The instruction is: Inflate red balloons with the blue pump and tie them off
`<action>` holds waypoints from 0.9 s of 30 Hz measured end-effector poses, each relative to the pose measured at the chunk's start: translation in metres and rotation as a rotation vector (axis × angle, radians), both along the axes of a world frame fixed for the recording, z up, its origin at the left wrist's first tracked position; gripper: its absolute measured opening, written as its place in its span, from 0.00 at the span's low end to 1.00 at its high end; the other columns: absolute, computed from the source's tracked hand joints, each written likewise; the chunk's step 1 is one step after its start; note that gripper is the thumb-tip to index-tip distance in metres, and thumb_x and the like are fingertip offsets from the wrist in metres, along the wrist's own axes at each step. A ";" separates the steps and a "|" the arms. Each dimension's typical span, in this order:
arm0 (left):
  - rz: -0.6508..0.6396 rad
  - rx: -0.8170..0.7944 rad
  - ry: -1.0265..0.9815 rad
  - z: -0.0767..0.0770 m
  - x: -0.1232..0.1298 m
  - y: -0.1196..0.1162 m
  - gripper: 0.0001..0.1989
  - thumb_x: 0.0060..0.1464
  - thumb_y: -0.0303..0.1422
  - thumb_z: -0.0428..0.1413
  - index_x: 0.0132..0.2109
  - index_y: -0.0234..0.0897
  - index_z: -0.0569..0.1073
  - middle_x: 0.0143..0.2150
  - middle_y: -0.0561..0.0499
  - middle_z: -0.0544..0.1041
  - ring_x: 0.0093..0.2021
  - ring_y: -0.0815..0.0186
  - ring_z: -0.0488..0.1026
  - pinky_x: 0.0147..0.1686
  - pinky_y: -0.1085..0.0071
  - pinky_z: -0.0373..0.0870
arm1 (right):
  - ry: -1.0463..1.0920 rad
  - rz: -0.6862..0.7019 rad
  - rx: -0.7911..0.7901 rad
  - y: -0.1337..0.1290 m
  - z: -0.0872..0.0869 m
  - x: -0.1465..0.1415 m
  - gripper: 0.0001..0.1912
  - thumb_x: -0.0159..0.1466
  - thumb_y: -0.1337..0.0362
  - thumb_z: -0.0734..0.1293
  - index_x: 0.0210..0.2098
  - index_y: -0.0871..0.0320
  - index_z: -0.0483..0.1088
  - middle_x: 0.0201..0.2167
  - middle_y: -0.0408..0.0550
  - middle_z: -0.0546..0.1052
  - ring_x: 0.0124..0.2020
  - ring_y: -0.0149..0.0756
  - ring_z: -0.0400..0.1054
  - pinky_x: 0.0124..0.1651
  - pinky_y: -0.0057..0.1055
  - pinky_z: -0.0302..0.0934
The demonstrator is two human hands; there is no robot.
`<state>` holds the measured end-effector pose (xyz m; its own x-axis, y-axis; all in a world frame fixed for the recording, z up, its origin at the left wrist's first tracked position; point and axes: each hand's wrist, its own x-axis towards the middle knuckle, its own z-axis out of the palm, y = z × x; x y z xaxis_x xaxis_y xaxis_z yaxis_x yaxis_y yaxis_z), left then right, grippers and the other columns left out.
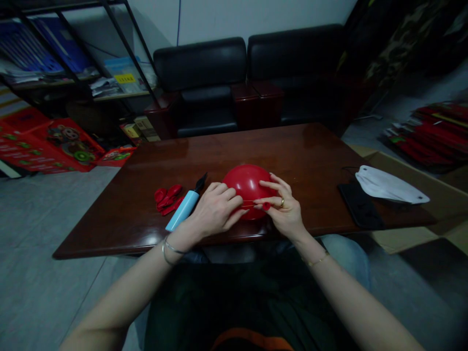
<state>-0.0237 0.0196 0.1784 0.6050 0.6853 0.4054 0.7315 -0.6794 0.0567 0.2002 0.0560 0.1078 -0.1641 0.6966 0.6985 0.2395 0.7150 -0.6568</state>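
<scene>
Dark top [204, 302]: nearest the camera, your torso faced the worktop [248, 141] squarely.
Limp balloons [168, 197]: a small red bunch, these lay to the left.
Blue pump [183, 210]: it lay slantwise beside your left wrist, so small wrist motions seemed wiser than a wide swing.
Left hand [217, 207]: back upward, fingers curled, forearm angled in from the side; your grip was closed, seeming to pinch the inflated balloon's neck between thumb and forefinger.
Inflated balloon [246, 180]: round and red, it sat between your hands near the worktop's close edge; whether its underside touched the wood could not be told.
Stretched neck [248, 201]: drawn taut from hand to hand, it called for even, gentle tension and soft pads rather than nails.
Right hand [287, 209]: fingers pointed left, the upper ones spread against the balloon; your grip was narrow below, apparently pinching the neck by its mouth [266, 206], where a firm hold looked important for keeping air in.
White mask [391, 185]: it lay far right.
</scene>
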 end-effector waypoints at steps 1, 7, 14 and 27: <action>0.019 -0.009 -0.045 -0.001 0.002 -0.005 0.14 0.64 0.40 0.53 0.34 0.38 0.77 0.33 0.47 0.76 0.38 0.59 0.67 0.44 0.60 0.59 | 0.029 -0.015 -0.006 -0.001 -0.002 -0.003 0.04 0.61 0.61 0.74 0.36 0.43 0.81 0.54 0.44 0.78 0.67 0.45 0.60 0.68 0.57 0.57; 0.050 -0.314 -0.828 -0.037 0.027 -0.020 0.18 0.65 0.39 0.52 0.57 0.43 0.78 0.33 0.50 0.83 0.38 0.60 0.69 0.50 0.58 0.64 | 0.144 -0.106 -0.059 -0.009 -0.015 -0.021 0.04 0.62 0.62 0.73 0.37 0.46 0.82 0.50 0.48 0.80 0.63 0.45 0.63 0.66 0.56 0.62; 0.343 -0.284 -1.509 -0.074 0.060 -0.010 0.30 0.51 0.40 0.68 0.61 0.44 0.75 0.38 0.52 0.84 0.41 0.63 0.78 0.48 0.66 0.71 | 0.137 -0.171 0.006 -0.021 -0.013 -0.034 0.07 0.65 0.62 0.71 0.41 0.46 0.81 0.50 0.48 0.80 0.61 0.45 0.65 0.64 0.55 0.63; 0.386 0.207 -0.621 -0.057 0.048 -0.002 0.06 0.55 0.32 0.65 0.42 0.48 0.83 0.49 0.53 0.84 0.44 0.57 0.70 0.53 0.49 0.60 | -0.154 -0.298 0.095 -0.030 -0.009 -0.034 0.18 0.68 0.62 0.65 0.55 0.37 0.74 0.76 0.28 0.38 0.77 0.56 0.28 0.72 0.70 0.37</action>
